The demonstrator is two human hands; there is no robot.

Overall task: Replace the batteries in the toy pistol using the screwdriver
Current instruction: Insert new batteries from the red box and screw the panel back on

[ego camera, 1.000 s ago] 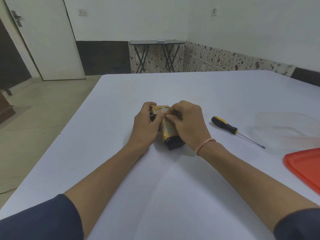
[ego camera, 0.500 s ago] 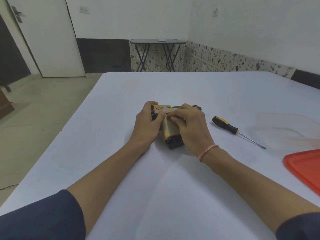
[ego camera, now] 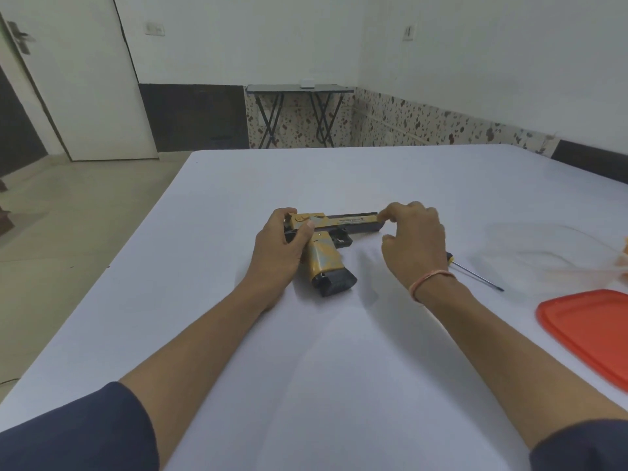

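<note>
**A:** Starting left of centre, what is the left hand [ego camera: 282,243] doing?

**B:** It grips the rear of the toy pistol [ego camera: 326,260], fingers curled round the back and thumb laid over the top. I'd say that pins it flat on its side on the white table [ego camera: 238,334]

**A:** And the pistol itself?

**B:** It lies mid-frame, barrel pointing right, grip slanting toward the bottom of the frame. Lying side-up probably puts a cover screw within reach, though I can't make one out

**A:** The right hand [ego camera: 414,243]?

**B:** It is curled at the muzzle, forefinger tip on the top edge and thumb just beneath. Whether it truly pinches, I cannot tell. It seems to be steadying that end

**A:** The screwdriver [ego camera: 477,275]?

**B:** It sits just behind the right wrist, handle mostly hidden and shaft pointing lower right. It is untouched but near enough to take. Further right, a red lid [ego camera: 591,331] lies at the frame's edge
</note>
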